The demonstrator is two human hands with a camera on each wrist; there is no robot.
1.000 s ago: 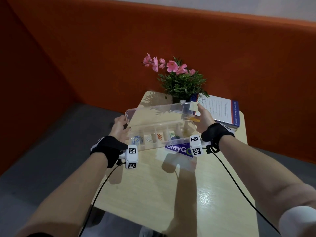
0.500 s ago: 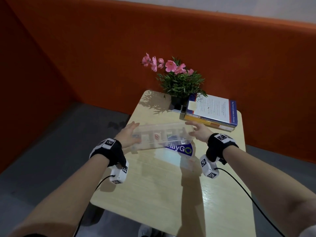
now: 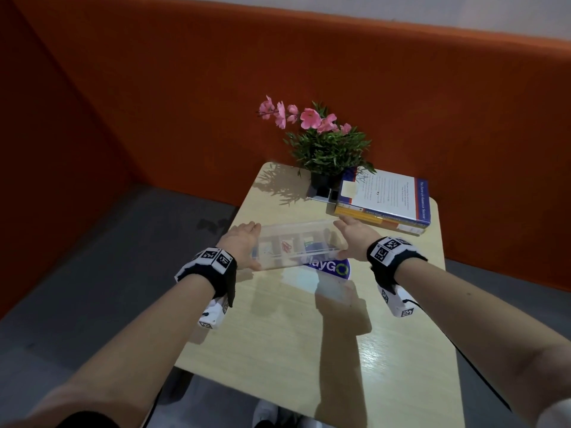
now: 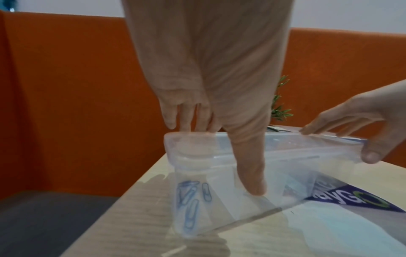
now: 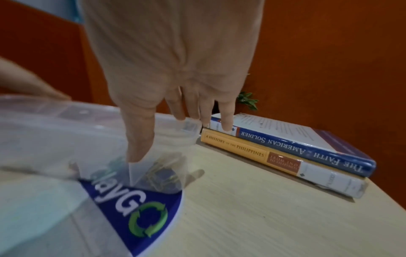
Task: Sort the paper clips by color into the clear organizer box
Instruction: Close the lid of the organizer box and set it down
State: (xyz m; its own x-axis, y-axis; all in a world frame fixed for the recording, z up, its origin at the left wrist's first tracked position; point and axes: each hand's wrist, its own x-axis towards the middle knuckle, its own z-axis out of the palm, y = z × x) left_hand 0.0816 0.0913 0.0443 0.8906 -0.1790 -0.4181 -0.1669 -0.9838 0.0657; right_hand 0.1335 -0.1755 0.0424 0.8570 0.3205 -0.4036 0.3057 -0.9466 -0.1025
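Observation:
The clear organizer box [image 3: 296, 248] has its lid down and is held low over the table, above the blue sticker. My left hand [image 3: 244, 242] grips its left end and my right hand [image 3: 355, 239] grips its right end. In the left wrist view my left hand [image 4: 230, 121] has its thumb down the front wall of the box [image 4: 285, 156] and its fingers behind the far edge. Blue paper clips [image 4: 191, 203] lie in the leftmost compartment. Red clips [image 3: 285, 246] show near the middle. Yellow clips [image 5: 162, 175] lie at the right end under my right hand [image 5: 153, 97].
A potted plant [image 3: 324, 149] with pink flowers stands at the back of the small wooden table [image 3: 293, 335]. Two stacked books [image 3: 386, 199] lie just behind the box's right end. A blue ClayGo sticker [image 3: 330, 268] is on the tabletop. Orange partitions enclose the far side.
A second ago the lid stood open and the box was held higher. Since then the lid has come down, both hands have turned palm-down, and the box has sunk toward the table.

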